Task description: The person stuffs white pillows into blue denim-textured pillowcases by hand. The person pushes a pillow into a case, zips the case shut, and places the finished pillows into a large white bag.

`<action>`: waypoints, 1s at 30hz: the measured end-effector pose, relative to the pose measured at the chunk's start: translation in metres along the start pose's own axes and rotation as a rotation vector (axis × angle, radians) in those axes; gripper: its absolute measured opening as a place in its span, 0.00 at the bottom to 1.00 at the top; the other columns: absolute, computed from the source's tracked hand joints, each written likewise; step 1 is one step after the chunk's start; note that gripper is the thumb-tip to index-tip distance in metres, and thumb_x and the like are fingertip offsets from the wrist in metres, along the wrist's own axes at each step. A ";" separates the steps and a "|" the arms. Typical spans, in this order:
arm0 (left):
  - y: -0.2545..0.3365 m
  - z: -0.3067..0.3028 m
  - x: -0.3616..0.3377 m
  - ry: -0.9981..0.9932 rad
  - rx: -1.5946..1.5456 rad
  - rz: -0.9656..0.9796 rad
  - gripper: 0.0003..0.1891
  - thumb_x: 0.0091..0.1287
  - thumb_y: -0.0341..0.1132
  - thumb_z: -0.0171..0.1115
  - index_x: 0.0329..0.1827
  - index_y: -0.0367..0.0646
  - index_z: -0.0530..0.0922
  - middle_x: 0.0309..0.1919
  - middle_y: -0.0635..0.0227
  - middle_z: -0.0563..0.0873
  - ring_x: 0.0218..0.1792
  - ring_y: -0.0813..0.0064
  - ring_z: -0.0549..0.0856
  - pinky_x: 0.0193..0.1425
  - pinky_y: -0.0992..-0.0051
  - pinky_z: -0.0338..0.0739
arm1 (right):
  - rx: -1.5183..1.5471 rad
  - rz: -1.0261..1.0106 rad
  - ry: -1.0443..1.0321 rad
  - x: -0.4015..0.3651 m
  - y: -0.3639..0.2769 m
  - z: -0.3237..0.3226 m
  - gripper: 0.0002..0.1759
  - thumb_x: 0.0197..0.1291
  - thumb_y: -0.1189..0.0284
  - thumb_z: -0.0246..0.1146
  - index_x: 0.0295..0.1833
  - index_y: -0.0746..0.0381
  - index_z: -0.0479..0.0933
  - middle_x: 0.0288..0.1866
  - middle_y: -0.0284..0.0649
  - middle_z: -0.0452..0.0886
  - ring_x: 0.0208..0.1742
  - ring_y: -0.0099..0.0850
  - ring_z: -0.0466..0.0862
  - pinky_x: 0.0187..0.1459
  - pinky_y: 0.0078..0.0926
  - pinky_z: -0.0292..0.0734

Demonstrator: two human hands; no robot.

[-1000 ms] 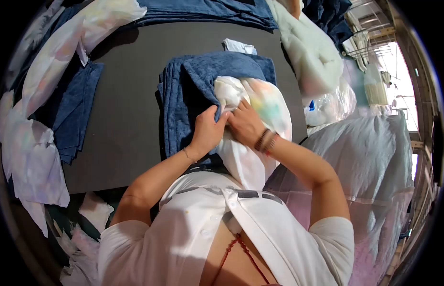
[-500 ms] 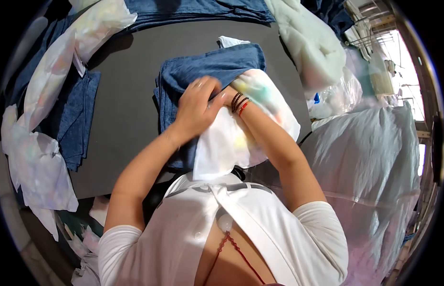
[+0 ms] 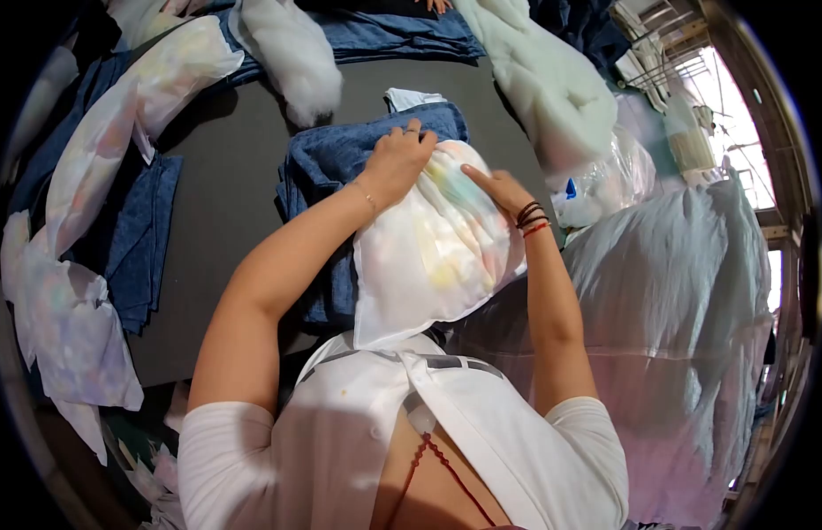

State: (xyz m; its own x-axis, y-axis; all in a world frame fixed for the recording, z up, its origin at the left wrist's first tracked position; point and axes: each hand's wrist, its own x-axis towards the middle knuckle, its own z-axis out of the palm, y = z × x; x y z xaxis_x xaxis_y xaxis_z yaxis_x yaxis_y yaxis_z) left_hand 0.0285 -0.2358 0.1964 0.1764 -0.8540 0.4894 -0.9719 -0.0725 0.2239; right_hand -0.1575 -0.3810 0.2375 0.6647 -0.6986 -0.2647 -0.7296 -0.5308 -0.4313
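A white bag with soft coloured patches (image 3: 437,247) lies over folded blue denim cloth (image 3: 327,155) in front of my body. My left hand (image 3: 400,161) is at the bag's upper left corner, its fingers pinched on the edge beside the denim. On the bag's upper right side rests my right hand (image 3: 502,190), thumb and fingers closed on the fabric, dark and red bands at the wrist. A small white cloth piece (image 3: 413,99) shows beyond the denim's far edge.
Patterned white bags (image 3: 93,327) and more denim (image 3: 146,238) lie at the left. White stuffing (image 3: 305,71) and a pale fluffy roll (image 3: 552,88) hang over the far side of the grey table (image 3: 216,203). A large plastic sack (image 3: 658,291) stands right. Another person's hand (image 3: 435,5) shows at the top.
My hands have moved apart; the right one has come out from the bag's top to its right side. White stuffing and another person's hand have appeared at the far side.
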 end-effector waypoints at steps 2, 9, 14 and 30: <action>-0.008 0.013 0.007 -0.023 0.024 0.007 0.09 0.63 0.28 0.60 0.45 0.39 0.74 0.44 0.49 0.83 0.43 0.52 0.89 0.41 0.62 0.85 | 0.197 0.028 -0.225 -0.006 -0.012 0.030 0.38 0.71 0.41 0.56 0.44 0.71 0.85 0.36 0.48 0.87 0.38 0.32 0.84 0.49 0.32 0.78; 0.003 -0.017 -0.007 -0.019 -0.102 0.349 0.08 0.58 0.31 0.64 0.37 0.41 0.74 0.30 0.55 0.86 0.32 0.56 0.89 0.34 0.63 0.85 | 0.002 -0.056 0.059 0.035 -0.048 0.129 0.28 0.68 0.51 0.53 0.58 0.63 0.81 0.60 0.56 0.83 0.62 0.51 0.82 0.62 0.42 0.78; -0.019 -0.045 -0.045 -0.098 0.065 0.251 0.11 0.54 0.30 0.66 0.37 0.42 0.74 0.33 0.61 0.82 0.38 0.58 0.85 0.42 0.65 0.82 | -0.030 -0.008 0.014 0.041 -0.031 0.126 0.24 0.67 0.56 0.54 0.51 0.62 0.85 0.56 0.57 0.84 0.59 0.54 0.84 0.60 0.45 0.79; 0.019 -0.076 -0.235 0.217 -1.313 -0.804 0.24 0.64 0.22 0.67 0.64 0.35 0.75 0.55 0.68 0.83 0.58 0.77 0.81 0.64 0.74 0.76 | 0.087 -0.622 0.343 -0.118 0.058 0.087 0.38 0.62 0.76 0.66 0.78 0.55 0.65 0.82 0.56 0.57 0.78 0.50 0.64 0.75 0.40 0.63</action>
State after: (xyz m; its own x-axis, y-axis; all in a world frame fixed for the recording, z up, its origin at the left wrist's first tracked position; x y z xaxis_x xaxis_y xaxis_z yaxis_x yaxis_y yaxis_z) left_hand -0.0194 0.0028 0.1499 0.6966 -0.7166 -0.0353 0.1791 0.1260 0.9757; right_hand -0.2643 -0.2871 0.1688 0.8551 -0.3980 0.3323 -0.2069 -0.8496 -0.4852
